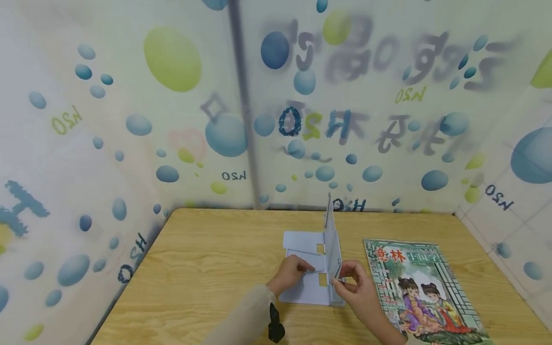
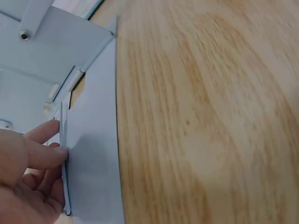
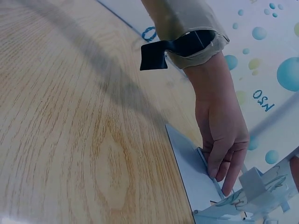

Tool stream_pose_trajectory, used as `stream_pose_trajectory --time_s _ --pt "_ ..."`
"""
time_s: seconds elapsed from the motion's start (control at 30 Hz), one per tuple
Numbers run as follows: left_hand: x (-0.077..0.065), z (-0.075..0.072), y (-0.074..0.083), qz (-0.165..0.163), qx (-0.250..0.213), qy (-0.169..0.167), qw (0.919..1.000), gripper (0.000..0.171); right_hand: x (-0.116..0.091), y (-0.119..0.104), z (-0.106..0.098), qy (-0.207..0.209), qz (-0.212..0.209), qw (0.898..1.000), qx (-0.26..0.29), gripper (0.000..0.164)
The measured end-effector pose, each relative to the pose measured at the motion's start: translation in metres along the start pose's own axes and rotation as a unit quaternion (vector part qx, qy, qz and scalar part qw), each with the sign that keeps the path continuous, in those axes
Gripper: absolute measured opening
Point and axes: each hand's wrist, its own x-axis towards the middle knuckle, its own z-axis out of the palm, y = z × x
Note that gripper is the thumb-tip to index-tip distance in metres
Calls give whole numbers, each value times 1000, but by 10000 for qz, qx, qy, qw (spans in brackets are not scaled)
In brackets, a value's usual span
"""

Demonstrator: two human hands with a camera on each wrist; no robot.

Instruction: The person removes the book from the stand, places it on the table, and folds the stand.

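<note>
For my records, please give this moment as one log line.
Left hand: pinches thin flap | Right hand: touches upright panel | Magazine: on table

Left hand (image 1: 290, 274) — palm down, reaching in at an angle, fingers (image 3: 236, 172) pointing inward, thumb and index in a pinch, the rest curled under. Pale left sleeve (image 1: 241, 314) runs down to that wrist. Right hand (image 1: 360, 290) turned inward to face it: thumb stretched out, index bent opposite, also pinching — wrist bare, right cuff (image 1: 415, 341) further back. I see the two hands near each other, not touching.
</note>
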Motion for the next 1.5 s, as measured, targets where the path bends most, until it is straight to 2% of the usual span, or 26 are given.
stream_pose_trajectory --time_s 0.07,0.1,0.2,0.37,0.47,0.67,0.8,0.9,1.07,1.2,1.3,1.43,1.5 --pt "0 0 1 46 169 -53 9998 29 0 -1 0 -10 79 10000 -10 30" --pt "-1 -2 5 -93 201 -149 9996 26 0 -1 0 -19 119 9999 -14 30" --pt "-1 -4 7 -102 300 -384 9988 21 -1 -1 0 -39 227 9997 -22 30" --pt "3 -15 16 -114 161 -810 9965 17 -2 -1 -2 -30 212 9998 -63 29" --pt "9 -27 30 14 -134 -811 9966 19 -2 -1 -2 -44 112 9999 -46 29" --pt "15 -54 80 408 -945 -716 9921 24 0 -1 -1 -90 -6 10000 7 31" --pt "17 -63 108 383 -1744 -613 9820 29 1 -1 0 -88 79 9999 -90 31" --pt "18 -64 119 132 -2051 -497 9774 29 1 -1 1 -214 230 9995 -59 29" --pt "14 -63 121 -422 -2451 -189 9684 29 2 -1 4 -453 366 9983 80 27" --pt "9 -64 124 -515 -2746 126 9601 30 4 -4 7 -502 459 9976 143 28" --pt "5 -66 122 -612 -2944 297 9533 31 7 -5 8 -654 685 9953 210 28" --pt "2 -67 111 -861 -3129 456 9448 32 11 -5 9 -1015 910 9904 223 29" --pt "1 -69 107 -935 -3128 505 9439 32 13 -6 9 -1218 933 9879 208 30"
